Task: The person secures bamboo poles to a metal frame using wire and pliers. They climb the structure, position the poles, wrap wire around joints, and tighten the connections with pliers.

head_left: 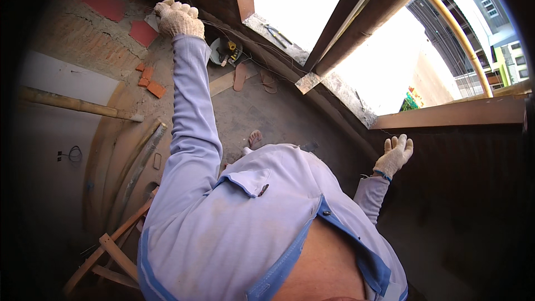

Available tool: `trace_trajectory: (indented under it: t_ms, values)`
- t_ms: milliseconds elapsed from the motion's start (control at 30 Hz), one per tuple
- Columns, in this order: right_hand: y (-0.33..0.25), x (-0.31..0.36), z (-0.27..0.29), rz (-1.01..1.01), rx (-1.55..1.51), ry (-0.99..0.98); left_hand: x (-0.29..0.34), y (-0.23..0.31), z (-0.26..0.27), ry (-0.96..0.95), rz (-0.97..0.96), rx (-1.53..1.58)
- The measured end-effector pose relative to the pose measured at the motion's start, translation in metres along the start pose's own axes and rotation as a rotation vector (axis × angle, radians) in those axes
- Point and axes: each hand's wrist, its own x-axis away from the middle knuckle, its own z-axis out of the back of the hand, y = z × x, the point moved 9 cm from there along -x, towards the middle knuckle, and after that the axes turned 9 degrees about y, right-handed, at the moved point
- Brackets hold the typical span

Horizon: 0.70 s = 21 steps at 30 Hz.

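Note:
My left hand (179,18), in a cream knit glove, is stretched far out at the upper left and closed in a fist. A thin wire (214,24) runs from it along the dark wall below the window opening; the fingers seem closed round its end, though the grip itself is hidden. On the right, my right hand (394,156) wears a matching glove, its fingers raised and apart just under the wooden window frame (446,116). Nothing shows in that palm. Pliers (277,35) with dark handles lie on the rough sill between the two hands.
Below my left arm are orange brick pieces (151,82), a round pale container (222,52) with a yellow-and-black item, and brown sandals (240,77). Bamboo poles (72,102) and a wooden frame (114,256) stand at left. A thick post (370,22) crosses the window opening.

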Motion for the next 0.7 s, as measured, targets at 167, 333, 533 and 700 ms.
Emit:
trace_trajectory:
  t_ms: [167,333,533,700]
  values:
    - [-0.033,0.124,-0.1,-0.028,0.039,-1.17,0.034,0.001,-0.063,0.018,-0.01,-0.01]
    - [-0.024,0.203,-0.184,0.546,0.282,-1.0,0.068,-0.004,-0.104,0.081,-0.044,-0.035]
    - [0.012,0.171,-0.194,-0.188,-0.052,-1.305,0.069,0.007,-0.099,0.098,-0.048,-0.07]
    - [0.021,0.09,-0.145,0.627,0.614,-1.016,0.074,-0.003,-0.071,0.115,-0.027,-0.141]
